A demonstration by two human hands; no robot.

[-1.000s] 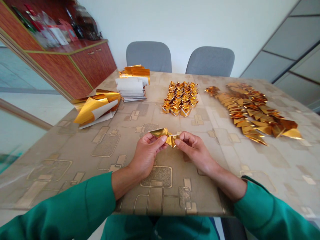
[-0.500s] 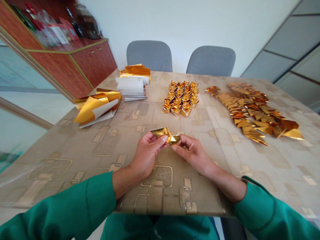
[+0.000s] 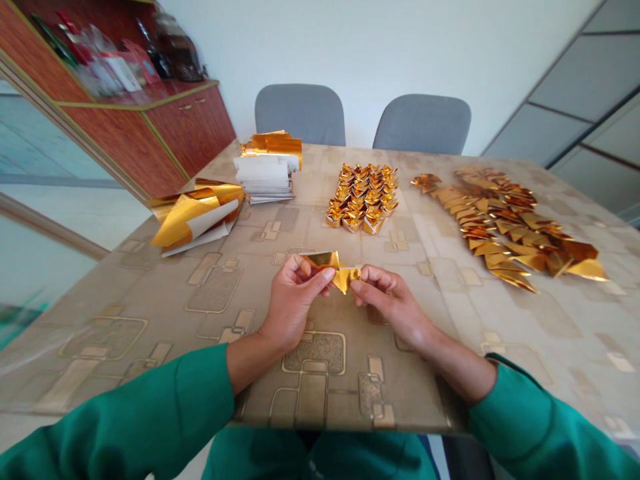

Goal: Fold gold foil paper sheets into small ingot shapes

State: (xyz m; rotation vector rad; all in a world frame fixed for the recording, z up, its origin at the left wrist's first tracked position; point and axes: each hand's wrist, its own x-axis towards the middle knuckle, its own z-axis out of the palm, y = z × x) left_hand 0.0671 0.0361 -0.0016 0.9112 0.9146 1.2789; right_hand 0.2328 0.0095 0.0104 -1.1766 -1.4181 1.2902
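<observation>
Head view: what are the fingers doing?

"Left hand (image 3: 289, 303): thumb and fingers pinched closed on one end of a small, shiny gold, folded foil-paper piece (image 3: 345, 279). Right hand (image 3: 393, 301): pinching its other end."

"Where's that piece?"

"Between both hands, over the beige patterned tablecloth (image 3: 215, 290), nearer the person than the close-set rows of crimped gold foil shapes (image 3: 361, 199)."

Seamed green sleeves (image 3: 145, 403) match the green clothing (image 3: 370, 457) worn below.
</observation>
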